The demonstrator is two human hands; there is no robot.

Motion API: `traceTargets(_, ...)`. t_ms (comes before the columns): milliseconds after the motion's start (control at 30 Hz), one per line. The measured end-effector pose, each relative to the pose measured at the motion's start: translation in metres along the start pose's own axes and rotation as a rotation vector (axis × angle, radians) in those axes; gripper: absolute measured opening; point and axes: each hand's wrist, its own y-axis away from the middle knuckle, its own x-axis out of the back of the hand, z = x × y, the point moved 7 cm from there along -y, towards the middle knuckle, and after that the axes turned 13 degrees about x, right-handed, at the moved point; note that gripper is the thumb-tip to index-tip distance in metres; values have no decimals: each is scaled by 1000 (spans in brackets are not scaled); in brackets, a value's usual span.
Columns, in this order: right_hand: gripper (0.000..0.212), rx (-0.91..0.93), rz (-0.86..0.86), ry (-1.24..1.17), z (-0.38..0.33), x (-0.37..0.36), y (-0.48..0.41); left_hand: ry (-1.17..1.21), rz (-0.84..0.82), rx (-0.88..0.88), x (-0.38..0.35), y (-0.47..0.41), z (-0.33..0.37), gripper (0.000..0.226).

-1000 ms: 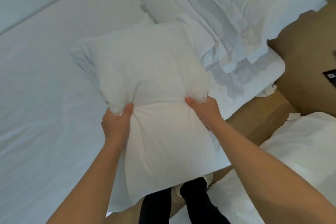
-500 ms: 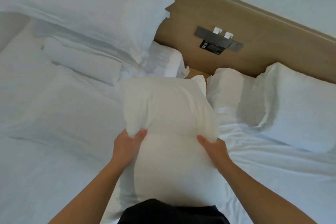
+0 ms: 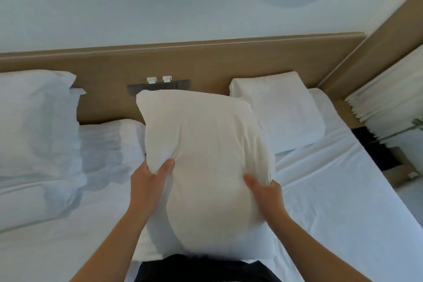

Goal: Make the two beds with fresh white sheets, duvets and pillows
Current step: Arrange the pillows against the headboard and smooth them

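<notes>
Two hands, my left hand (image 3: 148,178) and right hand (image 3: 266,192), curl their fingers (image 3: 166,167) into the pillow (image 3: 206,144), holding it raised between the left bed (image 3: 57,247) and right bed (image 3: 332,201), so I should lower it squarely against the headboard (image 3: 206,62).

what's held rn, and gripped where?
A pillow, in both hands. The left hand pinches its left side edge, the right hand its right side edge, both near mid-length, thumbs on the top face.
</notes>
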Motion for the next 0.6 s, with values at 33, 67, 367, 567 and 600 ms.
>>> traceTargets(33,23,13,40,-21,-10,12,-7,16,-15,-39,-14,0,24,39)
traceTargets(67,22,26,85,-37,-20,25,-14,23,-39,-77,-30,-1,46,39)
traceTargets(367,22,45,595,-259,-89,120,-112,-97,-396,-431,-228,-62,261,21)
traceTargets(567,39,15,930,-399,-123,145,-199,-314,-633,-689,-381,-104,406,28)
traceTargets(600,41,21,970,-419,-131,148,-219,-355,-646,-717,-407,-115,427,35)
